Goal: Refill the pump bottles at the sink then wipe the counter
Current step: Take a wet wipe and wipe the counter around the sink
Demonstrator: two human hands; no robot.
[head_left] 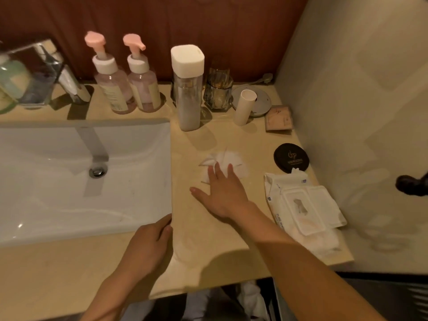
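Two pump bottles with pink pump heads, one (113, 89) left of the other (144, 86), stand upright at the back of the beige counter (208, 239), behind the white sink (69, 181). My right hand (222, 193) lies flat with straight fingers pressing a crumpled white wipe (231, 161) onto the counter right of the sink. My left hand (150, 244) rests on the counter at the sink's front right corner, fingers loosely bent, holding nothing.
A tall clear bottle with a white cap (188, 89) stands behind the wipe. Further right are a glass cup (218, 93), a white tube (244, 107), a black round compact (291, 158) and a pack of wet wipes (305, 205). A wall bounds the right side.
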